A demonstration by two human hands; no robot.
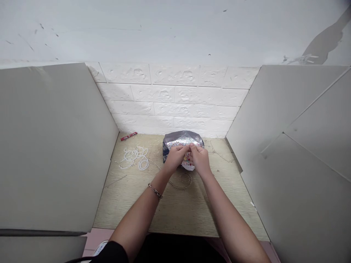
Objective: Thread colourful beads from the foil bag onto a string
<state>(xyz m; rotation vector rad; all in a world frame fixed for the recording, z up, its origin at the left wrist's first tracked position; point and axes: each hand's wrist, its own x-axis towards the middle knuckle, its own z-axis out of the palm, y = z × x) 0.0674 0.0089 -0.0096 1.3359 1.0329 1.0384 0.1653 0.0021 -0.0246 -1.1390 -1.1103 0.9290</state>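
Note:
My left hand (176, 157) and my right hand (199, 159) meet fingertip to fingertip over a shiny silver pouch (183, 137). Both are closed in a pinch; whatever is between the fingers is too small to make out. Small colourful beads (187, 159) show below and between the hands, partly hidden by them. A strand of clear beads (181, 187) curves across the tabletop just in front of the pouch. My left wrist wears a chain bracelet (155, 191).
Several loops of white beads (134, 157) lie on the wooden tabletop (181, 215) at left. Behind them is a small red packet (128, 136). Thin strands (214, 149) lie right of the pouch. Grey panels stand on both sides, with a white brick-patterned wall (175, 96) at the back.

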